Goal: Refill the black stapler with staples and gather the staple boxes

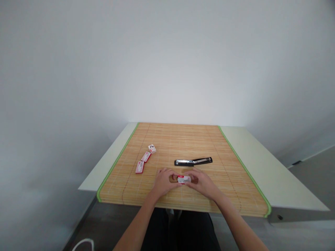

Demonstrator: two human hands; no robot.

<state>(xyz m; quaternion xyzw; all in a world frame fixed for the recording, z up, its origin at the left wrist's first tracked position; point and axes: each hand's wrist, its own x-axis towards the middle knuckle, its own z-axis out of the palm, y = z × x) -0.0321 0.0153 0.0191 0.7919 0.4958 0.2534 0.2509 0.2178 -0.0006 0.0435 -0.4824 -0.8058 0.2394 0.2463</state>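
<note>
A small red-and-white staple box (pixel 184 179) is between my two hands, low over the near middle of the mat. My left hand (pixel 164 180) is closed on its left end, thumb and fingers at the edges. On the other end my right hand (pixel 201 181) pinches it in the same way. Just beyond the hands lies a black stapler (pixel 193 161), swung wide open with its silver staple channel showing. Whether the box's flap is open is too small to tell.
To the left, two flat red-and-white boxes (pixel 139 167) (pixel 146 156) and a white box with a dark picture (pixel 152 149) lie in a slanting row. A bamboo mat (pixel 183 136) with green edging covers the middle of the white table (pixel 251 153), which stands against a wall.
</note>
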